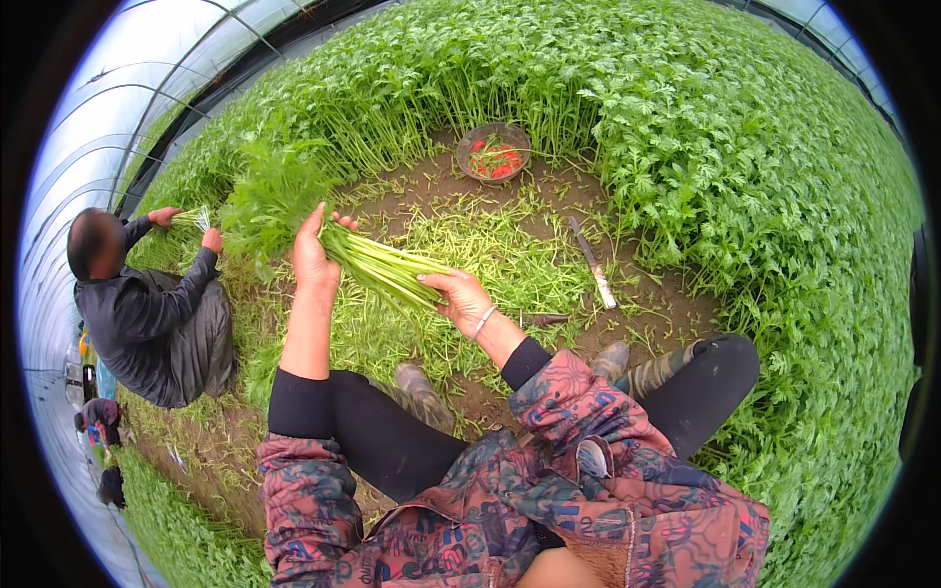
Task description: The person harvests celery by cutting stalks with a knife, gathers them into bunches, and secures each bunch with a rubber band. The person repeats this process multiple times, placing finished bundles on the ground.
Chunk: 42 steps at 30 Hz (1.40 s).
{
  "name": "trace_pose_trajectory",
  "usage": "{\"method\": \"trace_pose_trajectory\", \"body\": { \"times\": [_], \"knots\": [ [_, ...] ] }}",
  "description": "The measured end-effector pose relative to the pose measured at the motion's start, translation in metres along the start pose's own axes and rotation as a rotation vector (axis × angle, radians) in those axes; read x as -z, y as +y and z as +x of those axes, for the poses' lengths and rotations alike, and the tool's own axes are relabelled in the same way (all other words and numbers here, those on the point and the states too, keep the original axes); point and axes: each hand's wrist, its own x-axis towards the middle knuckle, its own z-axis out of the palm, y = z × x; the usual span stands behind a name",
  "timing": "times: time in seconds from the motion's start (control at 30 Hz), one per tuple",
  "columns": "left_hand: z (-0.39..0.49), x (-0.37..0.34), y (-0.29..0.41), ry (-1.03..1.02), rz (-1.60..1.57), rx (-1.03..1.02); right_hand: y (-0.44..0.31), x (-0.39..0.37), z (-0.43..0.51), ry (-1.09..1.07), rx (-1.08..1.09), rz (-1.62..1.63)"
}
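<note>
A bunch of leafy greens point(386, 266), which look like crown daisy, spans my two hands. My left hand point(315, 253) grips it where the pale stems meet the feathery leaves, and the leaves fan out to the upper left. At the cut stem ends, my right hand point(462, 298) has its thumb on top and its fingers partly hidden beneath. A long knife point(592, 262) lies on the soil to the right of my hands, apart from them. Near my right wrist lies a dark-handled tool point(544, 320), its other end hard to make out.
A clear plastic bowl point(462, 156) with red ties and green scraps stands before the uncut crop point(529, 81). Cut stems point(507, 257) litter the ground. At left squats another person point(158, 323) holding a smaller bunch point(192, 217); more people are farther back. Dense plants point(816, 294) rise on the right.
</note>
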Motion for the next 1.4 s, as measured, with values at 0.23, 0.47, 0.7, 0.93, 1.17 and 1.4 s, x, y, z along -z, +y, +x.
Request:
{"method": "trace_pose_trajectory", "body": {
  "times": [0.23,0.47,0.7,0.93,1.17,1.4],
  "knots": [
    [-0.006,-0.001,0.008,-0.058,-0.038,-0.015,-0.012,0.024,-0.014,0.244,-0.031,0.402],
    [-0.015,-0.011,0.004,-0.153,0.025,0.017,-0.001,0.015,-0.002,0.073,-0.025,0.103],
    [-0.020,-0.004,0.021,-0.197,0.032,-0.031,-0.021,0.030,-0.019,0.351,0.494,-0.272],
    [-0.023,-0.018,0.003,-0.224,0.117,0.096,-0.024,-0.017,-0.003,-0.067,1.155,-0.990],
    [-0.005,0.002,0.015,0.046,-0.038,-0.034,-0.019,0.046,-0.034,0.567,0.388,-1.177],
    [0.019,0.010,-0.004,0.343,-0.055,-0.007,0.014,-0.002,-0.042,0.049,0.813,-0.970]
  ]
}}
